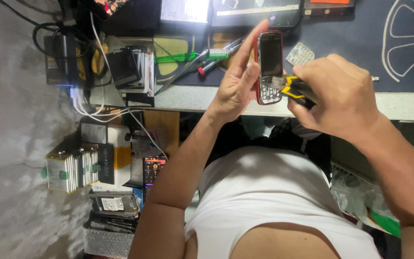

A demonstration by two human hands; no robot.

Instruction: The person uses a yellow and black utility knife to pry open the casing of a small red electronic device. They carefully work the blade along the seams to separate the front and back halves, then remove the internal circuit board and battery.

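Note:
My left hand holds a small red keypad phone upright by its edge, with the index finger stretched up along its side. My right hand is closed around a yellow-and-black hand tool. The tip of the tool touches the phone's keypad end. Both hands are raised over the front edge of the workbench, above my lap.
A dark work mat covers the bench. On it lie a green-handled tool, a red-handled screwdriver and a blister pack. Left of me are a black adapter, white cables, stacked battery packs and a hard drive.

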